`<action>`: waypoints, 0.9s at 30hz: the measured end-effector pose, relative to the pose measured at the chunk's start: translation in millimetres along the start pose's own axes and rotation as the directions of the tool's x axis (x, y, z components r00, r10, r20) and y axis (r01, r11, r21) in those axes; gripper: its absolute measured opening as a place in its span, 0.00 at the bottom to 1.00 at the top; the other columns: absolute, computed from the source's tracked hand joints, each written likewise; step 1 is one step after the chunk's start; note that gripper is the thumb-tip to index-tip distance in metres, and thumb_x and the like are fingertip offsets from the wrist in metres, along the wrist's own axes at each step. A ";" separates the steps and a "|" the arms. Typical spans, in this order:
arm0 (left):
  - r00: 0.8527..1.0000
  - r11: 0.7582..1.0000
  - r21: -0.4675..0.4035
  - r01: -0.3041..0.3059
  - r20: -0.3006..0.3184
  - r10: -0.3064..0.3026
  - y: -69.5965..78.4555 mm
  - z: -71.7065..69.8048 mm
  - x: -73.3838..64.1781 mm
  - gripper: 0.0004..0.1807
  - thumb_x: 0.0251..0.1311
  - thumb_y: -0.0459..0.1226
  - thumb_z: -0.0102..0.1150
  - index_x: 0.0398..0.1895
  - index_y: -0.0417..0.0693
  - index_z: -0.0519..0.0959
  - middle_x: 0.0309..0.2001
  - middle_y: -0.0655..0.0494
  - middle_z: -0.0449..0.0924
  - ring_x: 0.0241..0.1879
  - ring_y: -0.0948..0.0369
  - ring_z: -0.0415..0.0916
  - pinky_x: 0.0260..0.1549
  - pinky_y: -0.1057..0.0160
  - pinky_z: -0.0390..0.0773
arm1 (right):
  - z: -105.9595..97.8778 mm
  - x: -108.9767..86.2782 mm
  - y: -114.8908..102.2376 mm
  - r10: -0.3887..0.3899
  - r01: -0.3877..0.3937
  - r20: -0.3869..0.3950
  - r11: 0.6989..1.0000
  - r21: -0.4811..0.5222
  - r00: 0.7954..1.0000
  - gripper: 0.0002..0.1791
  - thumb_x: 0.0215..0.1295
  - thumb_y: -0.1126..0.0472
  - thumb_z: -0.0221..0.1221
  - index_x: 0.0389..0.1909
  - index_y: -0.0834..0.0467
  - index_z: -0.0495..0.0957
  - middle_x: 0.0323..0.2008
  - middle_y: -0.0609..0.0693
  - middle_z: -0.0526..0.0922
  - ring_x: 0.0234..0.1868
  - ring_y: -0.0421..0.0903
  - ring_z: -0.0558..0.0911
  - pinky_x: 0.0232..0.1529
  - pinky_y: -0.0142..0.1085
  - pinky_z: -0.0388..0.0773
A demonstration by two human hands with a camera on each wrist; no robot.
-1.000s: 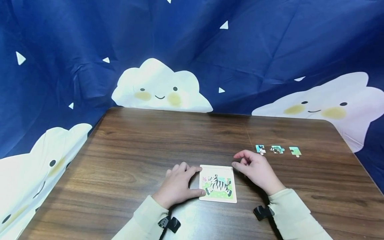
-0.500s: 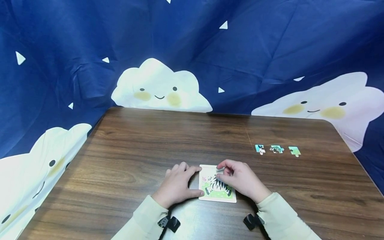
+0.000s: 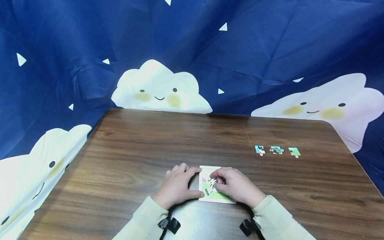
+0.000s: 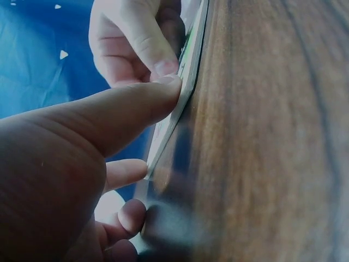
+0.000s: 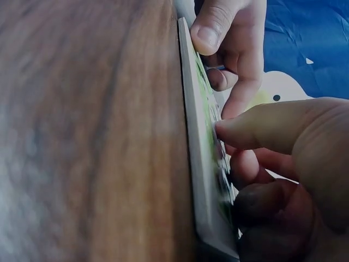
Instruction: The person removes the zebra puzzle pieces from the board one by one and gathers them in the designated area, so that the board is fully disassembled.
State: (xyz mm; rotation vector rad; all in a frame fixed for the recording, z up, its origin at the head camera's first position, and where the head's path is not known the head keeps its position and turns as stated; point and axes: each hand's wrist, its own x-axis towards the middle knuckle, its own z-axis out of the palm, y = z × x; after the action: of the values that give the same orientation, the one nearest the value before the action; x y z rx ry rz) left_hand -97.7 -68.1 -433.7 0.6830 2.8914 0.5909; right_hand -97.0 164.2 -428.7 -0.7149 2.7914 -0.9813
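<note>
A small, square zebra jigsaw puzzle (image 3: 217,196) lies on the table, its far strip bare and pale. My left hand (image 3: 177,186) is at its left side, thumb and index finger spread, their tips resting at the frame's edge. Over the picture is my right hand (image 3: 235,186), covering much of the zebra. Its thumb and index fingertips touch the picture a little apart, the other fingers bent underneath. In the right wrist view, the right thumb (image 5: 262,126) meets the puzzle's face; no lifted piece shows between the fingers.
Three loose puzzle pieces lie in a row at the back right: a blue one with black and white (image 3: 260,150), a teal one (image 3: 276,150) and a green one (image 3: 294,152). A blue cloud-print cloth (image 3: 192,40) hangs behind the wooden table (image 3: 144,143).
My right hand has moved left, from beside the puzzle's right edge to over the zebra, its fingertips now on the picture. The left hand and the loose pieces have stayed put.
</note>
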 end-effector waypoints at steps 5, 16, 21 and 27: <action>1.000 1.000 0.000 -0.005 -0.009 0.005 0.3 0.4 2.9 0.42 0.44 0.65 0.71 0.65 0.66 0.75 0.38 0.63 0.67 0.36 0.62 0.62 0.35 0.60 0.59 | -2.5 1.1 1.3 -0.009 0.009 -0.004 1.000 -0.013 1.000 0.10 0.55 0.65 0.64 0.39 0.52 0.83 0.24 0.35 0.69 0.25 0.31 0.67 0.32 0.31 0.68; 1.000 1.000 -0.006 -0.018 -0.017 0.017 1.0 -3.1 8.8 0.42 0.44 0.64 0.71 0.65 0.65 0.75 0.38 0.63 0.67 0.36 0.62 0.62 0.35 0.60 0.59 | -6.7 3.1 3.2 0.001 0.001 -0.024 0.999 0.050 1.000 0.13 0.55 0.66 0.66 0.38 0.47 0.79 0.28 0.37 0.75 0.27 0.33 0.71 0.31 0.31 0.69; 1.000 1.000 -0.005 -0.025 -0.010 0.025 3.6 -2.1 6.1 0.42 0.44 0.64 0.71 0.65 0.65 0.75 0.38 0.63 0.67 0.36 0.62 0.62 0.35 0.60 0.59 | -3.6 0.0 3.5 0.021 -0.020 -0.026 0.998 0.065 0.999 0.13 0.54 0.67 0.65 0.37 0.48 0.79 0.29 0.37 0.76 0.27 0.33 0.71 0.31 0.31 0.70; 0.999 1.000 -0.008 -0.016 -0.032 0.015 0.3 5.3 -4.6 0.41 0.42 0.65 0.71 0.63 0.64 0.77 0.38 0.63 0.68 0.37 0.62 0.63 0.34 0.60 0.59 | 9.4 -3.5 2.7 -0.009 0.014 -0.062 0.997 0.082 0.998 0.13 0.51 0.68 0.66 0.35 0.48 0.80 0.30 0.36 0.77 0.28 0.33 0.72 0.32 0.31 0.71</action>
State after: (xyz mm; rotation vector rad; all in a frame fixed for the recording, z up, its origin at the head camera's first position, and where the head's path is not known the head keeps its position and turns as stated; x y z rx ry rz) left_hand -92.4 -68.1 -438.4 0.7018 2.9138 0.6218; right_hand -92.8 162.4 -438.0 -0.7025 2.7821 -1.1326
